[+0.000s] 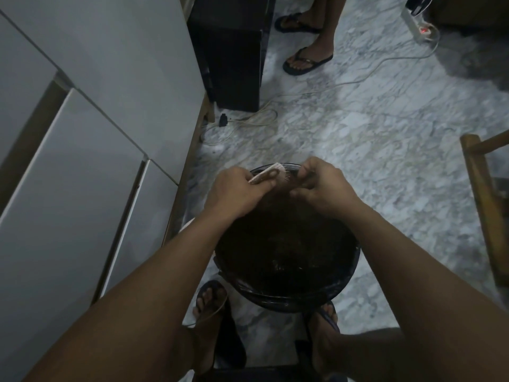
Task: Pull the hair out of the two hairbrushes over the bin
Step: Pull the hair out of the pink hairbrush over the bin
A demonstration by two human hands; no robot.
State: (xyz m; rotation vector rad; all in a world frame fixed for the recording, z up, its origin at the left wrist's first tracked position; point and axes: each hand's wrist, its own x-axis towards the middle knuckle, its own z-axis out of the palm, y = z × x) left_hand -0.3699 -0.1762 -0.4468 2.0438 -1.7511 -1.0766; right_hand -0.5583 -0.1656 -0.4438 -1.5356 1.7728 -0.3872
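A round black bin (341, 288) lined with a dark bag stands on the floor between my feet. Over its far rim my left hand (237, 188) grips a pale pink hairbrush (271, 172), bristles turned to the right. My right hand (319, 186) is at the bristles with its fingers curled and pinched together on hair from the brush; the strands themselves are too fine to make out. Only one brush is in view.
White cabinet doors (82, 133) run along the left. A black box (234, 59) stands beyond them, with loose cables (248, 122) on the marble floor. Another person's sandalled feet (303, 59) stand at the back. A wooden chair frame (482, 194) is at the right.
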